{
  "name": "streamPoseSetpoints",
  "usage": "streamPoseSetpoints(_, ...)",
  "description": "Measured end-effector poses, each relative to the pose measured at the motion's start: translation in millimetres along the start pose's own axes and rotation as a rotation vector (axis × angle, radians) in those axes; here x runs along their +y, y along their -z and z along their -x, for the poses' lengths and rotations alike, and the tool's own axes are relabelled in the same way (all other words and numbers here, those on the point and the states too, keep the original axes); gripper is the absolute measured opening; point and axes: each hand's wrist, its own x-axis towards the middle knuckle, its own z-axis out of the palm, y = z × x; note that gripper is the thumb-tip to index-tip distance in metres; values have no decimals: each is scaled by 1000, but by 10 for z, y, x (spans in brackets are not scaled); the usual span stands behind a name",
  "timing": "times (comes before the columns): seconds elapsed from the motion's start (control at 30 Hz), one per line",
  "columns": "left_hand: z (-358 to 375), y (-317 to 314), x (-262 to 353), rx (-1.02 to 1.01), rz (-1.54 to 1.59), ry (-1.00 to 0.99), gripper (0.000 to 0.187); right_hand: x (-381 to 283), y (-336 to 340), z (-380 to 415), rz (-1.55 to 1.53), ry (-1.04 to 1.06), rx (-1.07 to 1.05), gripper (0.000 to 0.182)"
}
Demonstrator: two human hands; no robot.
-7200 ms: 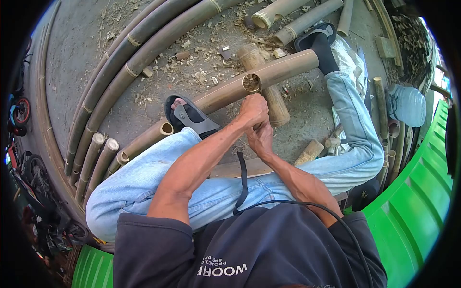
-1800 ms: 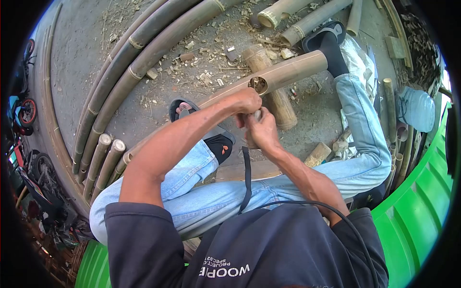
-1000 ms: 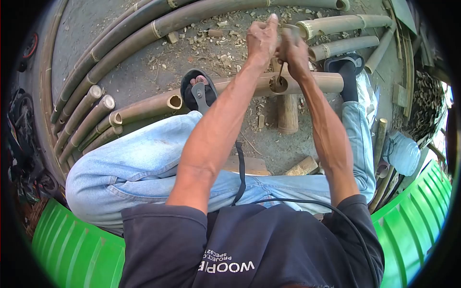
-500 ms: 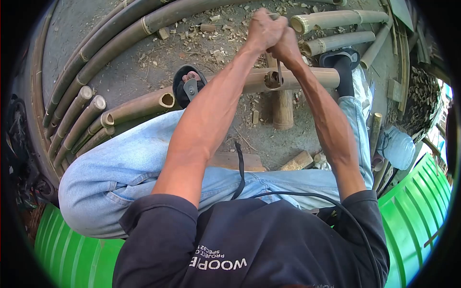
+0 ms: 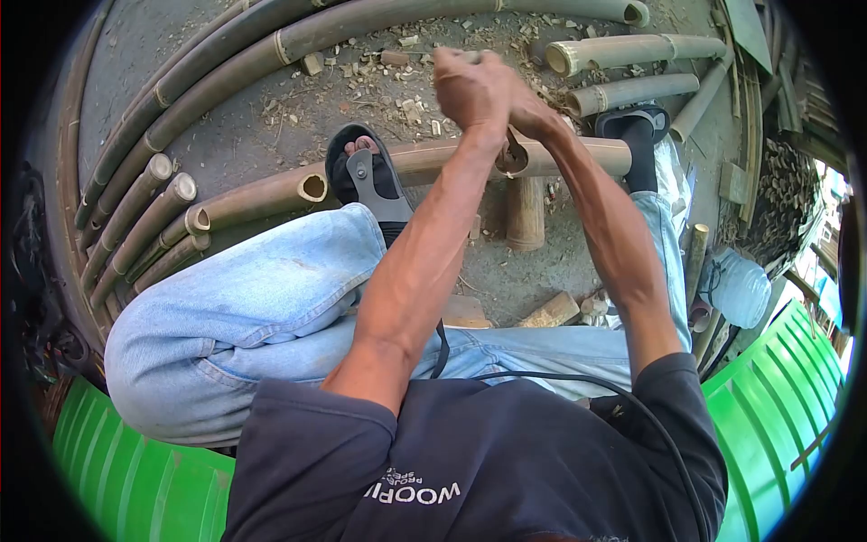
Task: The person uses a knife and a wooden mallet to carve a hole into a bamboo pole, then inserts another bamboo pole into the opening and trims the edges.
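My left hand [image 5: 471, 88] and my right hand [image 5: 528, 107] are closed together, one against the other, around the handle of a tool. Most of that handle is hidden by the fingers. Below them the narrow dark metal blade [image 5: 508, 147] reaches down to a hole in a bamboo pole [image 5: 578, 156]. The pole lies crosswise between my two sandalled feet, over a short upright bamboo piece [image 5: 525, 215]. What the blade tip touches inside the hole cannot be made out.
Long curved bamboo poles [image 5: 217, 81] and shorter cut ones [image 5: 163, 212] lie at the left. Cut bamboo [image 5: 646, 52] lies at the upper right. Wood chips cover the ground. A clear plastic jug [image 5: 739, 291] stands at the right, near green slatted surfaces [image 5: 777, 406].
Both hands have moved down and to the left, toward the pole, still closed together. The blade now leans more to the left. The view has shifted slightly.
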Motion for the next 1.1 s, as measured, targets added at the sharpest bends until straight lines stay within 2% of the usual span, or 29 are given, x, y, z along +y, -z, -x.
streamPoseSetpoints(0.03, -61, 108, -35, 98, 66, 59, 30, -51, -77, -185, -78, 27, -131, 41)
streamPoseSetpoints(0.1, -215, 119, -162, 103, 48, 40, 29, 38, -85, -458, 120, -51, -338, 40)
streamPoseSetpoints(0.13, -280, 88, -236, 95, 24, 16, 28, 81, -111, -434, 116, -55, -336, 40)
streamPoseSetpoints(0.2, -422, -46, -340, 29, 35, -56, 28, 123, -88, -410, -72, -24, -231, 33)
streamPoseSetpoints(0.23, -456, -92, -401, -37, 40, -127, 27, 132, -60, -388, -73, -28, -233, 33)
streamPoseSetpoints(0.3, -403, -108, -285, -86, 67, -105, 32, 150, 20, -286, -99, -179, -123, 27)
streamPoseSetpoints(0.33, -364, -116, -210, -140, 79, -150, 33, 183, 61, -240, -72, -155, -80, 26)
streamPoseSetpoints(0.43, -305, -238, -153, -221, 61, -244, 36, -217, 205, -7, -160, -221, 26, 27)
streamPoseSetpoints(0.47, -299, -293, -123, -337, 24, -274, 37, -115, 223, 24, -101, -140, 75, 25)
streamPoseSetpoints(0.53, -184, -286, 92, -514, -29, -299, 38, -37, 285, 155, -154, -174, 144, 26)
streamPoseSetpoints(0.63, -47, -388, 146, -600, 49, -410, 38, -3, 310, 309, -250, -242, 279, 31)
streamPoseSetpoints(0.7, -1, -433, 179, -603, -32, -451, 39, -43, 296, 410, -298, -230, 438, 36)
streamPoseSetpoints(0.73, 16, -447, 169, -648, -53, -483, 40, 267, 325, 475, -145, -212, 441, 38)
streamPoseSetpoints(0.83, 60, -451, 188, -754, -33, -546, 41, 205, 283, 601, -14, -127, 576, 37)
streamPoseSetpoints(0.9, 97, -472, 149, -815, 0, -574, 40, -59, 246, 661, -131, -155, 586, 36)
streamPoseSetpoints(0.93, 136, -524, 124, -785, 58, -657, 39, -145, 243, 688, -243, -178, 595, 34)
streamPoseSetpoints(0.97, 171, -563, 97, -756, 116, -739, 37, -48, 217, 725, -245, -184, 600, 34)
streamPoseSetpoints(1.0, 182, -575, 112, -762, 115, -739, 37, 102, 186, 734, -141, -155, 660, 32)
streamPoseSetpoints(1.03, 176, -584, 130, -846, 78, -725, 37, 245, 164, 752, -38, -124, 719, 30)
streamPoseSetpoints(1.1, 201, -577, 128, -939, 34, -700, 36, 223, 100, 825, -93, -78, 765, 29)
